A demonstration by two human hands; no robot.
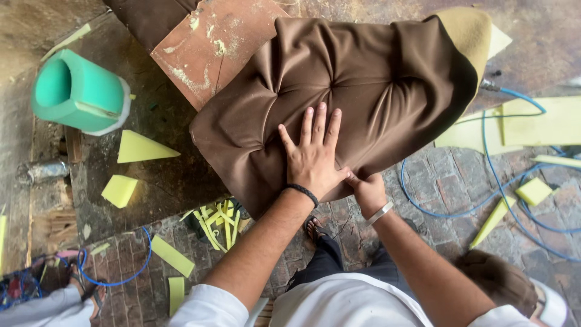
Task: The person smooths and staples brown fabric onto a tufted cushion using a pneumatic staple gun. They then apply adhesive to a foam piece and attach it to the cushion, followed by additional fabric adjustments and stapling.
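Head view, looking straight down: at the far left a roll of green foam [78, 91] lies on its side on the dusty floor [145, 115], and just right of it sit two yellow foam offcuts [142, 147], one a wedge, one a small block. Lower down, a loop of blue hose [115, 280] curls over the brick paving, with a clump of thin yellow foam strips [218, 223] near the cushion's lower left corner. The brown tufted cushion [363, 85] fills the middle, its upper left part resting on a reddish board [212, 42] (paint flaking in pale patches). The person's left hand [311, 158] lies flat on the cushion's lower middle, fingers spread wide and pressing the fabric, holding nothing; a black band circles that wrist. Just to its right, the right hand [366, 189] is closed around the cushion's lower edge, thumb tucked against the fabric, a silver bangle on the wrist. Further right, a blue cable [502, 194] snakes over the bricks among more yellow foam scraps [532, 191].
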